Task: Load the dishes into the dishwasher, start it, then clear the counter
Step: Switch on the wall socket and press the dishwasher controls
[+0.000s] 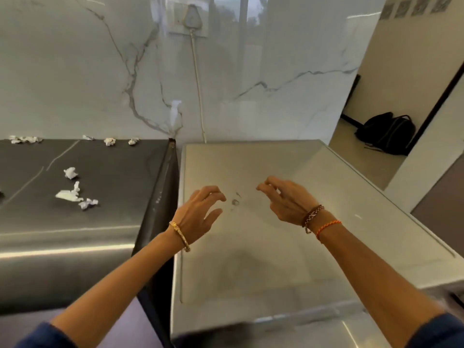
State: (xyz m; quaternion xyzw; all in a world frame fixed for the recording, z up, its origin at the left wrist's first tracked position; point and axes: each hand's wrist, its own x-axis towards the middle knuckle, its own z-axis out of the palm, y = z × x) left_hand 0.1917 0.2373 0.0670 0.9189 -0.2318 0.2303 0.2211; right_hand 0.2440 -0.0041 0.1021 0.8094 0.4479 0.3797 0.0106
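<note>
The flat, pale grey, matte dishwasher top (288, 247) carries a faint smudge at centre. Above it hover the left hand (198, 214) and right hand (286, 199), fingers loosely curled, holding nothing. Left of it, crumpled white paper scraps (75, 194) litter the dark glossy counter (113, 172); its front is cut off.

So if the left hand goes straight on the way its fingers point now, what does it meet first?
Probably the small smudge on the pale top. The left hand points up and to the right, fingers loosely curled and holding nothing. Beyond the smudge the line runs to the right hand. Height above the top is unclear.
</note>
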